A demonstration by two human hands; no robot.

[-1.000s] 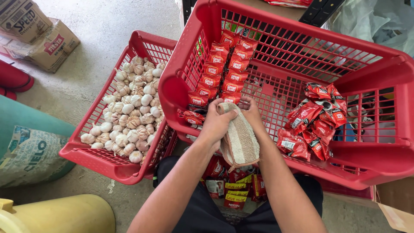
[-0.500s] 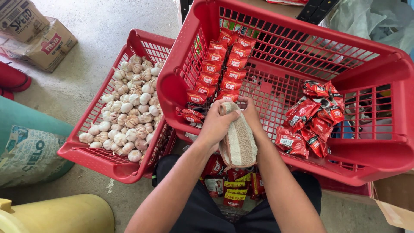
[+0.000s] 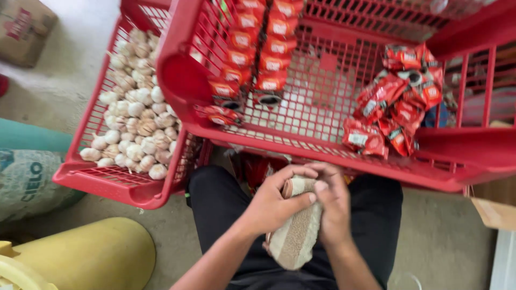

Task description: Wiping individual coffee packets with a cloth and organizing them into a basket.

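— Bare grey concrete floor underfoot, dusty, no surface anywhere; everything sitting low, on or near the ground.

— And up close?

— Black-clad lap at the bottom, with the folded cloth right over it, beige with paler stripes. Left hand wrapped round its upper end, thumb across the top. Right hand closed on the same end from the other side, fingers pinching the fold.

— Why both at once?

— Probably to keep the folds from springing apart; looks soft and thick. Held near the body, below the crates, touching neither.

— Crates?

— Large red crate just ahead, tilted toward the lap. Strips of red sachets hanging down its far wall, likely draped there to stay tidy; loose sachets heaped toward the right corner. Smaller red crate beside it on the left, full of garlic bulbs.

— Round the edges?

— Yellow container lower left, greenish sack beside it, cardboard box top left. Slightly blurred throughout.
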